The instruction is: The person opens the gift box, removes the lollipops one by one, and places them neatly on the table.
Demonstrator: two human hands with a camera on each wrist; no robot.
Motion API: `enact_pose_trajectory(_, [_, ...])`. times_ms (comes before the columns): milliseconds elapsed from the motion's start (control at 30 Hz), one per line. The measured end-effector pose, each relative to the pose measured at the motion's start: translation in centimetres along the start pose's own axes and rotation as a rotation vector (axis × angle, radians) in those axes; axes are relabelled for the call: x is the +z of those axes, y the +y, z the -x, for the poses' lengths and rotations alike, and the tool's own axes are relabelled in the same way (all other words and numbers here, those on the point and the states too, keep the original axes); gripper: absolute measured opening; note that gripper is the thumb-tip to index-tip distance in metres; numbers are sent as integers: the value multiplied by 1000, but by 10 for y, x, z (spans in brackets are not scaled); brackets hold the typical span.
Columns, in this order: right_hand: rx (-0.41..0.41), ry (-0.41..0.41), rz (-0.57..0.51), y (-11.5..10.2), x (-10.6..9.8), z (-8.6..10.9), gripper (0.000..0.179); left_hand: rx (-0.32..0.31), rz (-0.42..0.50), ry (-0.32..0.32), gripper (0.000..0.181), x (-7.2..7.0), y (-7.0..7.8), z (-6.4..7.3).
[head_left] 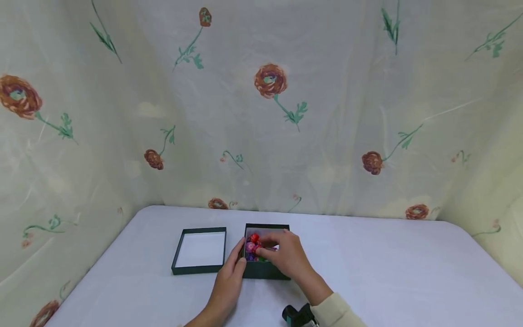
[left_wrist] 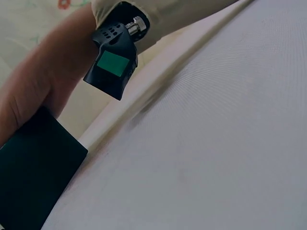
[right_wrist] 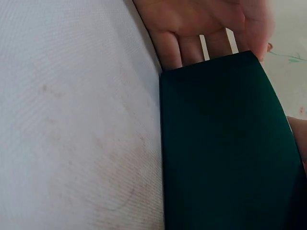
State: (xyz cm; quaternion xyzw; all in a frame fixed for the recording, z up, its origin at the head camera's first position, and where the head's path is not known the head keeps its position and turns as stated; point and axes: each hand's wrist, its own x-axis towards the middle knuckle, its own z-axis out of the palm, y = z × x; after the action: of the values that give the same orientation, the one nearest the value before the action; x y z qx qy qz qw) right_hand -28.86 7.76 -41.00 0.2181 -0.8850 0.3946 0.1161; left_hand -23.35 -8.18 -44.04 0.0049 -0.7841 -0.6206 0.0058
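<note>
A dark green box point(head_left: 266, 270) stands on the white table, its top uncovered. Inside it lie several shiny wrapped candies point(head_left: 250, 246) in red, pink, purple and green. My left hand point(head_left: 229, 281) rests along the box's left side with straight fingers, the thumb at the near left corner. In the right wrist view, the left hand's fingers point(right_wrist: 191, 50) lie against the box wall point(right_wrist: 220, 139). Reaching over the right rim, my right hand point(head_left: 282, 252) pinches a red wrapped candy between thumb and index finger. Its other fingers hide part of the contents.
The box lid point(head_left: 199, 250), white inside with a dark green edge, lies to the left of the box. A black wrist camera mount point(head_left: 300, 315) sits by the right sleeve. Behind the table point(head_left: 367, 272) hangs a flowered curtain point(head_left: 327, 136).
</note>
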Motion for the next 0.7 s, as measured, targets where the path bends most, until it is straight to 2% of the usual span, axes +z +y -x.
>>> enact_pose_trajectory(200, [-3, 0, 26, 0, 4, 4, 21, -21, 7, -5, 49, 0, -2, 2])
enact_pose_trajectory(467, [-37, -17, 101, -4, 0, -2, 24, 20, 0, -11, 48, -2, 4, -1])
enact_pose_trajectory(700, [-37, -45, 155, -2, -2, -1, 23, 12, 6, -11, 49, 0, 1, -2])
